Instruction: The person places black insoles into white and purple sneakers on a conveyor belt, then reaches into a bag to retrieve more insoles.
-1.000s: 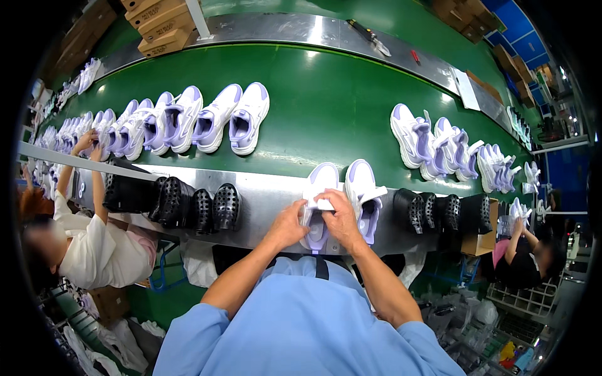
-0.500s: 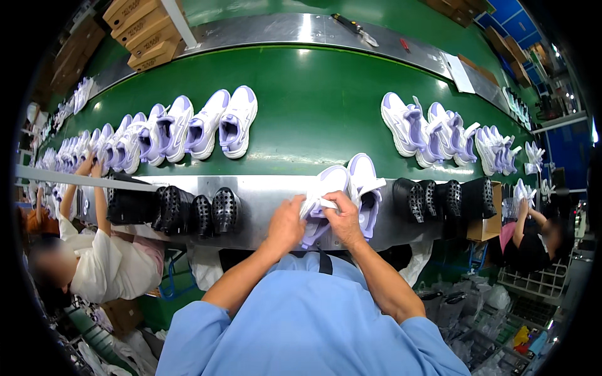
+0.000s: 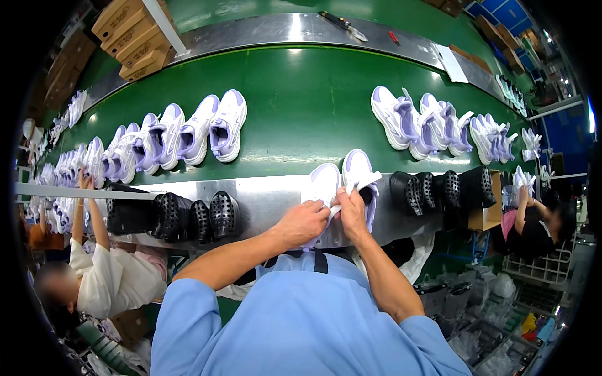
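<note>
A pair of white and lilac sneakers stands on the metal ledge before me, toes pointing away. The left sneaker [image 3: 323, 182] is under both my hands, which hide its tongue and opening. My left hand [image 3: 306, 222] pinches at a white strap [image 3: 334, 211] over that shoe, fingers closed. Close against it, my right hand [image 3: 351, 213] is closed on the same strap from the other side. The right sneaker [image 3: 357, 164] stands just beyond my right hand, untouched, its own white strap [image 3: 369, 181] sticking out to the right.
White and lilac sneakers [image 3: 227, 125] line the green belt [image 3: 301, 113] on the left; more sneakers [image 3: 394, 119] stand right. Black studded shoe forms [image 3: 224, 214] flank me on the ledge. Co-workers [image 3: 116, 269] sit at both sides. A knife-like tool [image 3: 342, 25] lies on the far rail.
My left hand has moved right, and the two hands now meet over the left sneaker. The whole view has shifted slightly.
</note>
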Demonstrator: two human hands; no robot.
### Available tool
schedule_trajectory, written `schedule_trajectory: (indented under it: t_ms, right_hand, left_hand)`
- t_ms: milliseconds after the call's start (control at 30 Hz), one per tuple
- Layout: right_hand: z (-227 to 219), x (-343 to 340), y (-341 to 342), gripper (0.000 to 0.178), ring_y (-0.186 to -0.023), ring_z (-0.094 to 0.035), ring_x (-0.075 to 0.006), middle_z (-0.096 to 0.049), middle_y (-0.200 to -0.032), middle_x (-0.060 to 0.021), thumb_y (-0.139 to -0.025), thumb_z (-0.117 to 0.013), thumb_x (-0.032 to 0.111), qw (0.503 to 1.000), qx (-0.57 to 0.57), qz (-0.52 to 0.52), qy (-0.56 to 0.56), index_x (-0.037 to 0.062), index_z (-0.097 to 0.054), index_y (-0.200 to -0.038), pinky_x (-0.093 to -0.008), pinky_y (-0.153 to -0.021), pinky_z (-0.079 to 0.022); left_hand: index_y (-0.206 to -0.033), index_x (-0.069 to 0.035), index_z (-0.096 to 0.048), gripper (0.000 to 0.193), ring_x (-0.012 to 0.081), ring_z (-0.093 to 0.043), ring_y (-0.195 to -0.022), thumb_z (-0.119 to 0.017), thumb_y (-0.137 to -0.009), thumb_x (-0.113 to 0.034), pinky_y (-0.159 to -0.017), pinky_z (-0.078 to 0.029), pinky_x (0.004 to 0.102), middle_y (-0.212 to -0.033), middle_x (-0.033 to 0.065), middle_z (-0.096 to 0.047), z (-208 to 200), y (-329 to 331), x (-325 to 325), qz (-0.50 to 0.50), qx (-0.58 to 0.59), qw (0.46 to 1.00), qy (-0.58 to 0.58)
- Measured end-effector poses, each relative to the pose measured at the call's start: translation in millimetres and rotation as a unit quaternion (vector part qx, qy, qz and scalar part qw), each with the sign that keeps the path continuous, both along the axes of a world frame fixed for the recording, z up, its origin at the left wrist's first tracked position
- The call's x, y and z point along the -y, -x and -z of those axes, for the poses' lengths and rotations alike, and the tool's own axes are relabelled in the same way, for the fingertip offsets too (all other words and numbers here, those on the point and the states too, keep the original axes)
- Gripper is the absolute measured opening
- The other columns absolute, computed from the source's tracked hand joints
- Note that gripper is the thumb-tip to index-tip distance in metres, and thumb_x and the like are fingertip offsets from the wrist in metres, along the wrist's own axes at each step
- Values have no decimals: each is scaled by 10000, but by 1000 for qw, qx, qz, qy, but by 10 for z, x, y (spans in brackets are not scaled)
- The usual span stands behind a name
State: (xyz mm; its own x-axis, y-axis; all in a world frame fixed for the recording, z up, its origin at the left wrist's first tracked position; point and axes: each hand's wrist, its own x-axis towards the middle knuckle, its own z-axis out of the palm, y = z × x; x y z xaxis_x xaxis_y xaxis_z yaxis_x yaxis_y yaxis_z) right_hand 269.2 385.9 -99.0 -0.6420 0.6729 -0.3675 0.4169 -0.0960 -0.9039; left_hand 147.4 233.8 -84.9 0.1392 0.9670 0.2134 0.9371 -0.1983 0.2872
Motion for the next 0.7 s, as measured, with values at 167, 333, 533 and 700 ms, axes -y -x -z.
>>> schedule_trajectory:
  t_ms: [167,333,533,700]
  right_hand:
    - [-307,-196,5,260,-934,-668,-142,-692,-1090,-90,-958,-635,147,964,-126,-147,181,-9,-607,-1164,-309,-814,-580]
    - [-306,-178,125,179,-886,-669,-127,-713,-1046,-78,-1020,-654,117,962,-46,-242,119,-7,-622,-1145,-290,-780,-568]
    - [-720,-227,177,187,-786,-633,-109,-699,-916,-29,-960,-735,175,956,-1,-292,37,12,-709,-1047,-277,-718,-515]
    - [-1079,-268,47,218,-724,-534,-102,-618,-792,-13,-947,-757,196,941,-25,-332,-54,8,-716,-1049,-277,-666,-457]
  left_hand:
    - [-1268,-15,-643,459,366,-625,-1124,-713,-880,-250,-953,-525,453,-1185,163,-653,-203,-62,341,-202,141,967,68]
    - [-1549,-82,-416,882,424,-674,-1146,-809,-820,-384,-919,-573,489,-1277,273,-653,372,-322,422,-453,361,748,324]
    - [-1501,-148,-453,721,301,-700,-1073,-736,-839,-116,-610,-628,472,-1283,140,-665,225,-317,343,-467,661,508,296]
    - [-1427,-155,-585,622,315,-660,-1137,-714,-838,-3,-971,-548,398,-1303,138,-672,7,-92,587,-478,601,600,222]
